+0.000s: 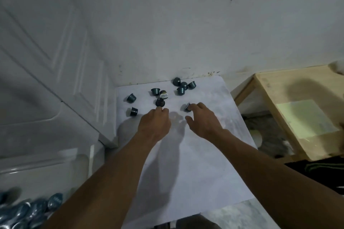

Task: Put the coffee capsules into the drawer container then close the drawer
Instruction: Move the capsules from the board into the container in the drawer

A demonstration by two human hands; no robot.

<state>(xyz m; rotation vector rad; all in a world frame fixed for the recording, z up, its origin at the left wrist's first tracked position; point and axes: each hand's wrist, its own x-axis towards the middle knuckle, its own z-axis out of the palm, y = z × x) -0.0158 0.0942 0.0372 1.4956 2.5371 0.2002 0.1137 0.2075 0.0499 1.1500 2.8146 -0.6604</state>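
Head view: the gathering step. Left hand (154, 122) bunches its fingers against a dark capsule (160, 102); grip unclear. Right hand (202, 119) rests released fingers on another capsule (187, 107). Others scatter the desk (186, 154). Next: pinch, carry to the clear drawer (46, 163), lower left, holding blue capsules (28, 212).

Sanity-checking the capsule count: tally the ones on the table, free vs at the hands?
Free capsules: 8
Dark capsule at left hand fingertips: 1
Teal capsule at right hand fingertips: 1
Total on table: 10
Blurred pile bottom left: uncountable
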